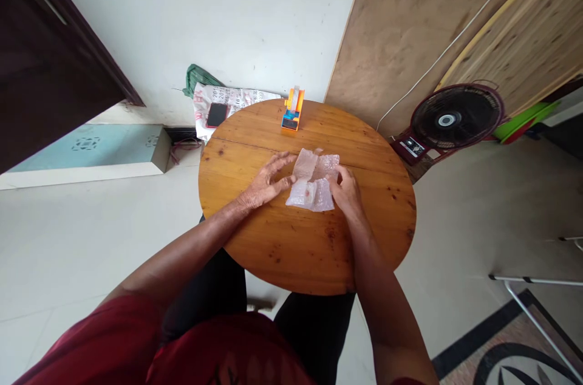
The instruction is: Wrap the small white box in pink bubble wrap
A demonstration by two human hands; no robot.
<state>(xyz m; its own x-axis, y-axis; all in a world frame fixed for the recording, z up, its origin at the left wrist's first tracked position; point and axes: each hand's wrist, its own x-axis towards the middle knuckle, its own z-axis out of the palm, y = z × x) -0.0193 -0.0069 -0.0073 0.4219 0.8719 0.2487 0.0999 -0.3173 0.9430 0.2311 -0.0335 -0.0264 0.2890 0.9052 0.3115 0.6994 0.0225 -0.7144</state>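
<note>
A crumpled piece of clear bubble wrap (324,195) lies unfolded on the round wooden table (291,251). On its near half sits a small pale packet or folded bit (310,192) with a reddish mark, too small to make out. My left hand (268,183) rests at the wrap's left side, its fingers spread and the thumb tip touching the edge. At the right edge, my right hand (348,190) has thumb and fingers bent together on the bubble wrap.
An orange and blue tape dispenser (292,110) stands at the table's far edge. Beyond the table's far left lies a dark phone (217,115) on a printed white sack (241,97). A black fan (455,116) stands to the right, near a wooden panel (392,20).
</note>
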